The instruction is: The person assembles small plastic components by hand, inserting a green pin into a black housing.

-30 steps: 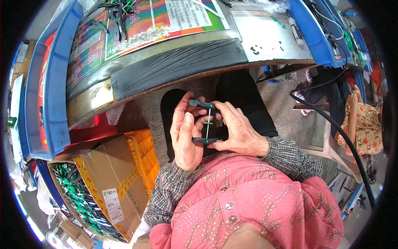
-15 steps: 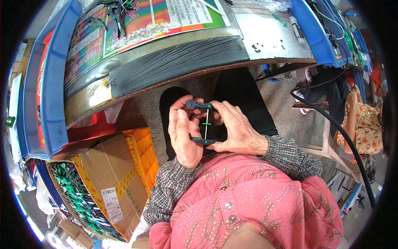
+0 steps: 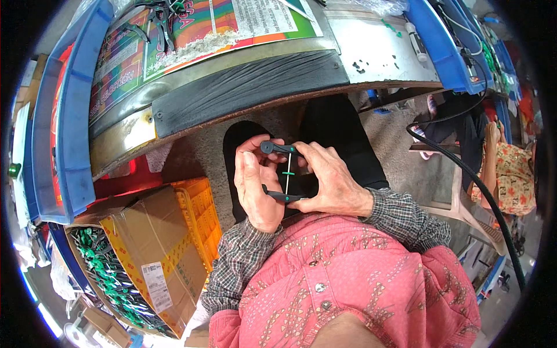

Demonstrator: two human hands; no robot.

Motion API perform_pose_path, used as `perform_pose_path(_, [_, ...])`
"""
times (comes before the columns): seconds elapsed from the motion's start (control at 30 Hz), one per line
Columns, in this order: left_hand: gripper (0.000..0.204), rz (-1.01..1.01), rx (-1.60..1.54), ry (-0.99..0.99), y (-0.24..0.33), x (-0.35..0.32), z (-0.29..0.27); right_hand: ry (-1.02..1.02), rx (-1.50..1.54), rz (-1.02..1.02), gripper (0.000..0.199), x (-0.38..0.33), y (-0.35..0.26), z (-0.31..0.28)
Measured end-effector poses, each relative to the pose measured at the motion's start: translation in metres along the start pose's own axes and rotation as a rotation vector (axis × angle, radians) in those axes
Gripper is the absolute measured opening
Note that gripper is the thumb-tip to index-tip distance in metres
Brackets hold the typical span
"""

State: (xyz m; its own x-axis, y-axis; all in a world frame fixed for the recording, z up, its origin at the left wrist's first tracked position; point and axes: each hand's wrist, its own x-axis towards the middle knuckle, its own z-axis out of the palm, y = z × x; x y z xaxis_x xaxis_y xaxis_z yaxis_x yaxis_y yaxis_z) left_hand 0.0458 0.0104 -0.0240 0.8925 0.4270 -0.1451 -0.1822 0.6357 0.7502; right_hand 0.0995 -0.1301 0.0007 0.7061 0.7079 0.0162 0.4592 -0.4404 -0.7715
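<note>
Above my lap I hold a clamp-like tool (image 3: 279,149) with two black arms, joined by a thin metal rod that carries a small green piece. A round black pad shows at the left end of its far arm. My left hand (image 3: 255,188) curls around the tool's left side, its fingers at the ends of the arms. On the other side, my right hand (image 3: 336,184) has its fingers on the far arm and its thumb on the near arm. Part of the tool is hidden by my fingers.
The workbench (image 3: 243,87) ahead carries black tool parts (image 3: 164,29), a marker (image 3: 416,43) and small black scraps. Blue bins (image 3: 78,133) stand at both sides. At lower left are a carton (image 3: 156,232) of green-black pieces and an orange crate (image 3: 197,214). A black cable (image 3: 493,203) hangs at right.
Both hands keep their grip on the clamp-like tool. My left hand and the tool's near arm have shifted very slightly.
</note>
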Motion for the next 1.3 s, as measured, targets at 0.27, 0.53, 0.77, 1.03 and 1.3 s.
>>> perform_pose_path(0.27, [0.042,0.027,0.034,0.003,-0.0002,0.0013,-0.0010,0.021,-0.006,-0.025,0.087,0.0007,-0.0003,0.0006])
perform_pose_path(0.53, [0.042,0.035,0.022,0.004,0.0001,0.0013,-0.0004,0.033,-0.010,-0.043,0.089,0.0006,0.0010,0.0021])
perform_pose_path(0.77, [0.041,0.041,0.008,0.016,0.0001,0.0016,-0.0008,0.043,0.002,-0.054,0.087,0.0004,0.0015,0.0027])
perform_pose_path(1.03, [0.039,0.053,0.026,0.018,-0.0003,0.0027,-0.0020,0.032,0.016,-0.048,0.084,0.0008,0.0028,0.0036])
perform_pose_path(1.3, [0.039,0.069,0.013,0.041,0.0009,0.0037,-0.0001,0.033,0.029,-0.057,0.081,0.0015,0.0019,0.0034])
